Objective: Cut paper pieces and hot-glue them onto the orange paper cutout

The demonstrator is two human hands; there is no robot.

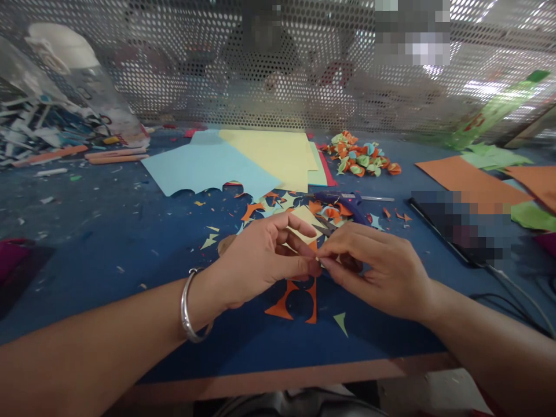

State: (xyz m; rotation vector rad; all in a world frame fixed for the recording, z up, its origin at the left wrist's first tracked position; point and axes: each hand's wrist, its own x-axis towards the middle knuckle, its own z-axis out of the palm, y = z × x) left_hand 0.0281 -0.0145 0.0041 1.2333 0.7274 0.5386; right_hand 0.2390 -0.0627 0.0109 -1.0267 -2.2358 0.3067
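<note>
My left hand (264,255), with a silver bangle on the wrist, meets my right hand (373,260) above the middle of the table. Both pinch at a tiny pale piece (318,260), mostly covered by the fingertips. Dark scissor blades (325,227) stick out beside my right fingers; whether that hand holds them I cannot tell. Behind the left fingers a pale yellow paper piece (304,219) shows in part. Beneath the hands lies an orange paper offcut (284,305) with round cut-outs, and a green paper scrap (342,323) is nearby.
A blue glue gun (354,202) lies behind my hands among paper scraps. Further back are blue paper (208,168), yellow paper (278,150) and a pile of small folded paper pieces (362,155). At right rests a phone (452,231) with a cable; at left stands a bottle (102,98).
</note>
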